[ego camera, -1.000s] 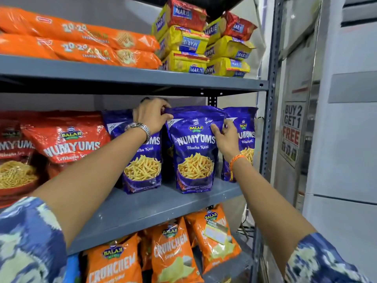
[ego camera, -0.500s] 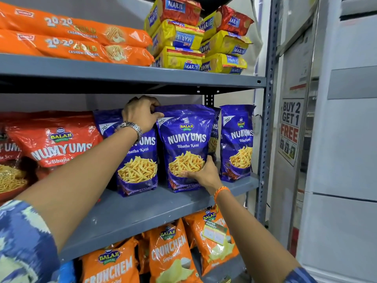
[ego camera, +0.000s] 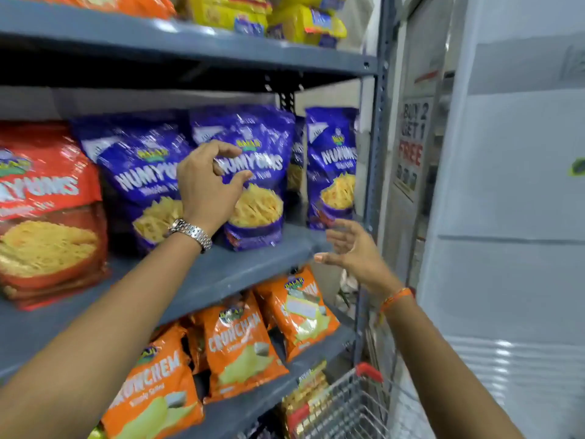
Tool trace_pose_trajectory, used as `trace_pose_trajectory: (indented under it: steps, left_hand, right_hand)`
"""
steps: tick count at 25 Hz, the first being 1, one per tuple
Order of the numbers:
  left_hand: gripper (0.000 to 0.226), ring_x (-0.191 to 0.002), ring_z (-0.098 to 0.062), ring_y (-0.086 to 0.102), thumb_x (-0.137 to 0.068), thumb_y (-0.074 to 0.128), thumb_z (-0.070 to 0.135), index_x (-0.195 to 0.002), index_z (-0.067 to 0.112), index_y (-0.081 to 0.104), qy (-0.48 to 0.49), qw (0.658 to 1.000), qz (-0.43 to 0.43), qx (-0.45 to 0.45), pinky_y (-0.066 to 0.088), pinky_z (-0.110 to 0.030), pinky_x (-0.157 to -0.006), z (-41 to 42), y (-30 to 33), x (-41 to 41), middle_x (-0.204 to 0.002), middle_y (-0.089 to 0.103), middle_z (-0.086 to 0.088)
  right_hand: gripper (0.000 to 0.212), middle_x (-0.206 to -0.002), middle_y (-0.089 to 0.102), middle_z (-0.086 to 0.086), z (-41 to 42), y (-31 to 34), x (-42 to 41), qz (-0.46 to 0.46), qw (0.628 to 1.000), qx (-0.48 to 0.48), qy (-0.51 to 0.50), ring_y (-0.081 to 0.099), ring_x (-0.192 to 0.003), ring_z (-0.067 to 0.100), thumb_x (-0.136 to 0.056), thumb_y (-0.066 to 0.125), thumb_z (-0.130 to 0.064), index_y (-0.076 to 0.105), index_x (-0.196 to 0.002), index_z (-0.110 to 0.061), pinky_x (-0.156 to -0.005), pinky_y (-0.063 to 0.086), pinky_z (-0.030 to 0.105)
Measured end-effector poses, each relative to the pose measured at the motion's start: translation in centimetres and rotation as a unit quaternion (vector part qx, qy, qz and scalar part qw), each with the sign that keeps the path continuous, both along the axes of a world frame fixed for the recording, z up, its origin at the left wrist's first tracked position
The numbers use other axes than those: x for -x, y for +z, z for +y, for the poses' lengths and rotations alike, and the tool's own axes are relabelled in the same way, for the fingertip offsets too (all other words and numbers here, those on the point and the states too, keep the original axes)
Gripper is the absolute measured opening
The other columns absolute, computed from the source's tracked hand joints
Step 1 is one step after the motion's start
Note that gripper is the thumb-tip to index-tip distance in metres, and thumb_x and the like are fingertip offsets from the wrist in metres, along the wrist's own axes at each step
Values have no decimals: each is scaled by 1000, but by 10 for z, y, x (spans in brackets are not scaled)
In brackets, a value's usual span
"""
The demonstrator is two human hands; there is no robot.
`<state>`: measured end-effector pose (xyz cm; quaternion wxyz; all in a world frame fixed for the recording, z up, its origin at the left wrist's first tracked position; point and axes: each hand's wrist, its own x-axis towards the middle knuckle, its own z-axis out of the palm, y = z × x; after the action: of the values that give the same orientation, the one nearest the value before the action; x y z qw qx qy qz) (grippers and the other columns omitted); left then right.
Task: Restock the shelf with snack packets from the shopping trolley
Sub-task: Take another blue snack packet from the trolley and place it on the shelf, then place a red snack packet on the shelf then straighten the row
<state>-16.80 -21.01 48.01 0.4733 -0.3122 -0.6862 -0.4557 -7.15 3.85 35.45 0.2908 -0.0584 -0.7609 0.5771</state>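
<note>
Purple Numyums packets (ego camera: 253, 172) are standing on the middle shelf (ego camera: 262, 261). We are hovering our left hand (ego camera: 207, 182), loosely curled and empty, before the centre packet, while our right hand (ego camera: 348, 248), released, is hanging near the shelf edge above the trolley (ego camera: 345, 410). We should next reach down without knocking any packet.

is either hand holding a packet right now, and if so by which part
Nothing is held. The left hand hovers open-fingered in front of the middle purple packet; the right hand is open and empty.
</note>
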Motion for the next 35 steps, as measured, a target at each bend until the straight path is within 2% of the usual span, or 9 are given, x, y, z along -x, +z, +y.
trace_pose_trajectory:
  steps: [4,7,11,16,20,23,28,32,35]
  left_hand:
    - [33,-63,-6,52,-67,82,31,-97,23,70,-101,991,-20,80,43,-8,-68,44,-84,-23,-76,58,14]
    - [43,-79,-15,67,-64,86,30,-104,21,71,-175,947,-174,206,54,-29,-79,95,-203,-47,-89,71,5]
    - [60,-100,-21,67,-66,91,36,-118,18,67,-273,776,-358,442,52,-33,-83,156,-357,-103,-114,72,-6]
    - [89,-130,-25,54,-66,93,23,-142,10,49,-316,548,-507,586,47,-30,-97,201,-513,-192,-143,54,-9]
    - [118,-147,-31,33,-63,95,21,-156,10,24,-330,401,-496,696,38,-40,-117,211,-615,-250,-163,24,-9]
    - [129,-150,-28,27,-56,97,29,-158,16,19,-350,390,-446,725,30,-39,-122,222,-660,-278,-165,21,-6]
    - [104,-131,-30,50,-61,92,45,-145,8,44,-321,362,-522,702,44,-34,-110,223,-712,-297,-146,51,-11]
    - [105,-114,-23,60,-47,101,30,-134,1,50,-366,472,-572,562,51,-35,-102,223,-691,-284,-120,65,-9]
    - [110,-111,-15,57,-40,100,3,-135,-2,45,-381,549,-611,425,51,-14,-86,227,-647,-264,-120,60,-4]
  right_hand:
    - [74,-129,62,25,44,-40,-74,-46,998,31,-34,63,-115,27,-65,84,12,53,-131,0,-105,51,43]
    - [67,-127,63,25,76,-137,-152,-148,979,68,-124,61,-121,32,-68,82,12,57,-129,1,-105,50,48]
    - [57,-126,62,33,108,-278,-272,-326,913,90,-228,57,-123,47,-69,72,25,58,-123,12,-104,49,54]
    - [44,-116,69,27,112,-397,-379,-506,785,79,-348,66,-112,39,-78,69,3,65,-121,3,-95,51,40]
    - [56,-137,51,28,102,-442,-406,-546,804,-73,-226,50,-128,41,-71,71,5,65,-125,-8,-103,39,31]
    - [15,-99,71,23,120,-449,-402,-494,841,-150,-161,66,-97,41,-69,78,0,76,-84,-3,-82,43,31]
    - [6,-86,76,4,126,-452,-383,-456,871,-165,-79,71,-81,21,-82,73,-14,75,-87,-15,-75,56,38]
    - [4,-85,73,6,133,-423,-362,-363,916,-126,-112,68,-80,23,-86,73,-14,72,-87,-10,-72,54,40]
    - [6,-79,71,5,144,-375,-332,-275,949,-65,-137,67,-73,18,-88,72,-14,71,-83,-9,-68,51,36]
